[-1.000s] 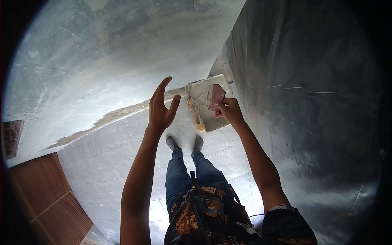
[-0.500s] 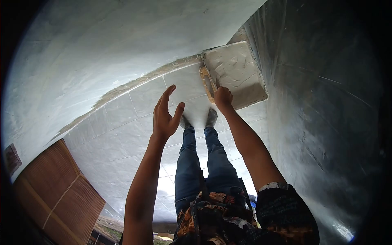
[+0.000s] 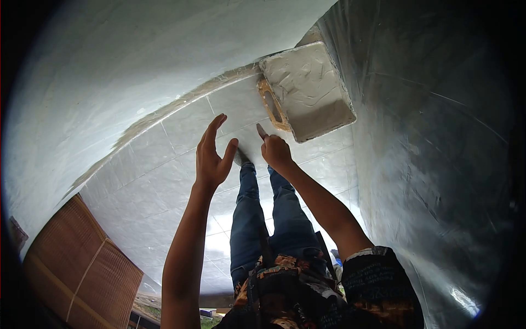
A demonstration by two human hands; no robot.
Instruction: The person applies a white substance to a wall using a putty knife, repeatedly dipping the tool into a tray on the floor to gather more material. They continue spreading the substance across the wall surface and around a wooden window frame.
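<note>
My right hand (image 3: 276, 152) is closed around a small dark-tipped tool, which looks like a putty knife (image 3: 261, 130); most of it is hidden in the fist. It is just below and left of a shallow tray (image 3: 323, 137) holding wet grey-white plaster (image 3: 309, 77). Against the tray's left side rests a wooden piece with a long slot, like a float handle (image 3: 265, 94). My left hand (image 3: 212, 159) is raised to the left, fingers stretched and thumb apart, holding nothing.
The tray stands on a pale tiled floor (image 3: 164, 159), in the corner between a plastered wall (image 3: 137, 66) and a darker wall (image 3: 433, 137). My jeans-clad legs (image 3: 249, 214) are below the hands. A brown slatted blind (image 3: 82, 263) is at lower left.
My right hand has drawn back from the tray's left edge, down and to the left, with the putty knife. My left hand stays open, shifted slightly left in view.
</note>
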